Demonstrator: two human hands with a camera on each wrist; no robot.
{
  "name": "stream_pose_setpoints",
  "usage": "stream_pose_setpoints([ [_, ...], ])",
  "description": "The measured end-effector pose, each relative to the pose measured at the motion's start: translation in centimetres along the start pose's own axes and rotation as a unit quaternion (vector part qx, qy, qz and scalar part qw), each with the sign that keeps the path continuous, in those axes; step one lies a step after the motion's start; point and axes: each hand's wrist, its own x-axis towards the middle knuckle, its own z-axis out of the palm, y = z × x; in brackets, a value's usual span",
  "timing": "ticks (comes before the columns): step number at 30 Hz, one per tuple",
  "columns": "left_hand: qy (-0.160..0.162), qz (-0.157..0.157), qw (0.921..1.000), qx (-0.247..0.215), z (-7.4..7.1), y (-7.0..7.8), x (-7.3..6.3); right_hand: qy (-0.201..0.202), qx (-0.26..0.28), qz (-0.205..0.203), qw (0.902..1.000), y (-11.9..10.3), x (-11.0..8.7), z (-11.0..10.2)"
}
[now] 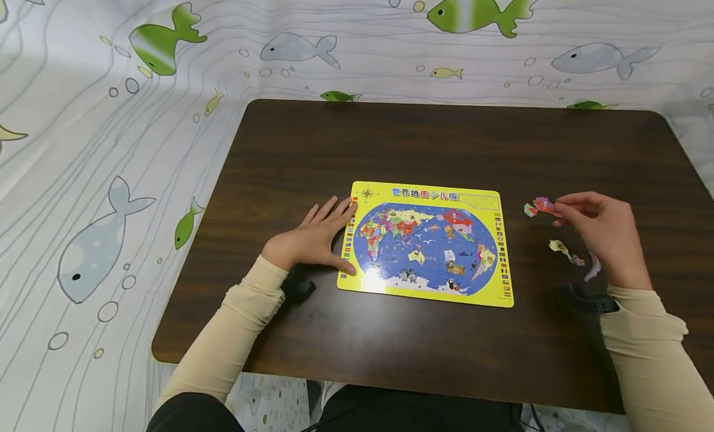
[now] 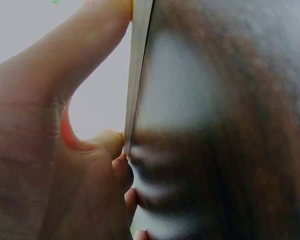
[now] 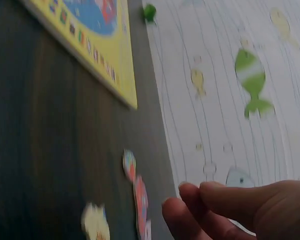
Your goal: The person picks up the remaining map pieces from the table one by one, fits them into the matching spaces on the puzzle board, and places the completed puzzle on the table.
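A yellow-bordered world map puzzle board (image 1: 424, 299) lies flat on the table. My left hand (image 1: 312, 237) rests at its left edge, fingers spread along the side and thumb on the lower left corner. The left wrist view shows the thumb against the board's edge (image 2: 139, 60). My right hand (image 1: 605, 233) hovers by a red puzzle piece (image 1: 543, 204), thumb and fingertips close together. In the right wrist view that red piece (image 3: 141, 205) lies apart from the fingertips, and nothing shows between them. A small multicoloured piece (image 1: 530, 210) adjoins the red one.
A cream-coloured piece (image 1: 559, 246), a small brownish piece (image 1: 577, 260) and a curved purple piece (image 1: 594, 268) lie near the right wrist. The dark wooden table (image 1: 390, 134) meets a white fish-patterned curtain (image 1: 368, 23) at the back and left.
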Motion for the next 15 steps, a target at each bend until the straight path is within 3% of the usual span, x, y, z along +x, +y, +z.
stream_pose_setpoints([
  [6, -0.007, -0.001, 1.0, 0.004, 0.3, 0.1, -0.1, 0.024, 0.034, 0.052, 0.9978, 3.0, 0.3, -1.7],
  [15, 0.002, 0.007, 1.0, 0.003, 0.1, 0.0, -0.1, 0.035, 0.072, 0.064, 0.9948, 4.0, 0.6, -2.2],
])
